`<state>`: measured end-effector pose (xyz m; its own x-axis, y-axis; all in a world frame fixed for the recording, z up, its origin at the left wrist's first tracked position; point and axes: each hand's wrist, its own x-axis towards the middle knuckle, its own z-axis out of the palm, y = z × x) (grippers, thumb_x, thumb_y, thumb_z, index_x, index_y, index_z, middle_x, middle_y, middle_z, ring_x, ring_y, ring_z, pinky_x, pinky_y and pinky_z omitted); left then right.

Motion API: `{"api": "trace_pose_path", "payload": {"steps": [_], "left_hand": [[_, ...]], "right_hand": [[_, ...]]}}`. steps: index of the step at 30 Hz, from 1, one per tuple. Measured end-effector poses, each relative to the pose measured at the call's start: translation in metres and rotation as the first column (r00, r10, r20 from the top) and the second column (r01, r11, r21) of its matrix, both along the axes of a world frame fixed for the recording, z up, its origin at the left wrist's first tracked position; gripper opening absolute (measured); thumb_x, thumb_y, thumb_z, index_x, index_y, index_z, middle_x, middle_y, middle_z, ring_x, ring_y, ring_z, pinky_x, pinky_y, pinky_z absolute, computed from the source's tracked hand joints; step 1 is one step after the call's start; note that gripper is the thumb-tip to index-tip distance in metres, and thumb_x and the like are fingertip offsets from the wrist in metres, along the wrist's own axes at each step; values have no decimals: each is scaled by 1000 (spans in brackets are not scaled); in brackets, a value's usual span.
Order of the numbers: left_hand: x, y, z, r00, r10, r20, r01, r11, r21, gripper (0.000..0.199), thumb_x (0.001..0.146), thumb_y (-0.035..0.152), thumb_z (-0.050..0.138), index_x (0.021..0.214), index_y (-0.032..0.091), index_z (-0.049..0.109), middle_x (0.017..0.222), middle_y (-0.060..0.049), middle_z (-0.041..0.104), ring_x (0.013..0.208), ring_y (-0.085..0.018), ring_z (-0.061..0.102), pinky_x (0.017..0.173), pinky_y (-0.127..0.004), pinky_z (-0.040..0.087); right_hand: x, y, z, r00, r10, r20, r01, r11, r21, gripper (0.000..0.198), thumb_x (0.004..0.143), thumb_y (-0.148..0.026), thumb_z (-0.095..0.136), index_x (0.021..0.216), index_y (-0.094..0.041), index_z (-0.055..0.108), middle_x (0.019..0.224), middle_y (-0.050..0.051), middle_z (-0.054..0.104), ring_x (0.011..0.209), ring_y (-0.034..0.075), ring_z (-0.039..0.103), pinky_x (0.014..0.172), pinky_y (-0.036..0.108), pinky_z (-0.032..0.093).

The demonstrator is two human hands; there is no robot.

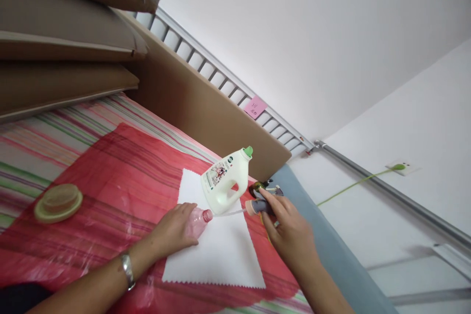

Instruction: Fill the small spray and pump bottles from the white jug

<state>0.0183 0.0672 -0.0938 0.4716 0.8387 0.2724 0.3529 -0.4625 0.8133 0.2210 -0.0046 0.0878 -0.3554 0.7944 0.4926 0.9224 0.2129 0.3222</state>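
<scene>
Through the head camera I have both hands in sight. My left hand (180,228) comes in from eight o'clock, its forearm sloping up toward two, a silver bracelet (127,271) round the wrist. The fingers curl over the far side of a pink bottle (195,224) and the thumb lies along the near side, so I have it gripped round the body. That bottle sits at seven o'clock from the middle of my view, its open mouth turned toward two; I cannot tell whether its base is resting on anything.

My right hand (289,223) reaches in from five o'clock, forearm slanting toward eleven, back of the hand facing me, with thumb and fingers closed on a pump head (257,206). A thin pale tube (231,213) runs from it toward nine o'clock and ends just beside the bottle's mouth; whether they touch I cannot tell. Near the fingertips, at ten o'clock, I see a dark green bottle (256,187).

At one o'clock from the pink bottle a white jug (221,184) stands on a zigzag-edged white sheet (219,265), which lies over red film (121,181). A pale round container (59,203) sits at nine o'clock from my left hand
</scene>
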Motion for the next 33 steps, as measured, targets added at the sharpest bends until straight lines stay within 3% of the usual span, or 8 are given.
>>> {"api": "trace_pose_path", "payload": {"steps": [4,9,17,22,26,29,33], "left_hand": [[1,1,-5,1000,1,-7,-1,1000,6,64,57,29,70,116,19,49,117,-10,58,108,-29,53,91,-36,41],[0,1,-9,1000,25,-7,-25,1000,-11,72,56,33,74,121,18,46,117,-11,57,107,-29,53,90,-37,41],[1,5,-11,1000,9,-19,-10,1000,-15,75,54,37,76,121,18,46,117,-11,57,107,-29,53,91,-36,41],[1,4,-10,999,14,-30,-16,999,-43,74,55,35,74,121,19,46,120,-11,56,110,-29,52,92,-37,40],[0,4,-9,999,6,-31,-8,998,-70,77,55,36,75,123,20,44,121,-11,55,112,-30,51,93,-38,39],[1,5,-10,1000,12,-12,-13,999,-53,71,56,34,74,120,20,46,117,-10,57,109,-29,52,91,-37,40],[2,6,-14,1000,24,12,-24,999,-36,71,55,32,74,120,19,47,116,-11,57,107,-30,53,90,-37,41]], "right_hand": [[-32,14,-14,997,-30,64,40,988,-150,40,85,-17,44,124,-20,49,106,7,62,91,21,58,70,30,47],[-61,35,-44,988,-83,132,124,928,-350,46,83,-12,41,128,-17,46,107,9,62,92,23,57,72,33,46],[-64,41,-60,980,-146,139,191,893,-407,49,82,-11,39,130,-15,45,104,11,62,91,25,57,70,35,45],[-63,37,-50,991,-132,-6,109,844,-525,46,84,-19,43,130,-17,45,113,10,61,98,24,58,79,35,45],[-55,40,-36,960,-213,-182,69,809,-584,36,88,-27,42,121,-20,53,114,8,64,100,22,59,84,34,45],[-50,40,-33,926,-236,-296,45,844,-534,35,89,-31,40,118,-18,55,111,9,66,97,22,61,83,36,46],[-46,36,-50,901,-201,-383,0,885,-465,34,88,-29,41,117,-17,56,102,9,68,86,21,65,80,36,49]]}}
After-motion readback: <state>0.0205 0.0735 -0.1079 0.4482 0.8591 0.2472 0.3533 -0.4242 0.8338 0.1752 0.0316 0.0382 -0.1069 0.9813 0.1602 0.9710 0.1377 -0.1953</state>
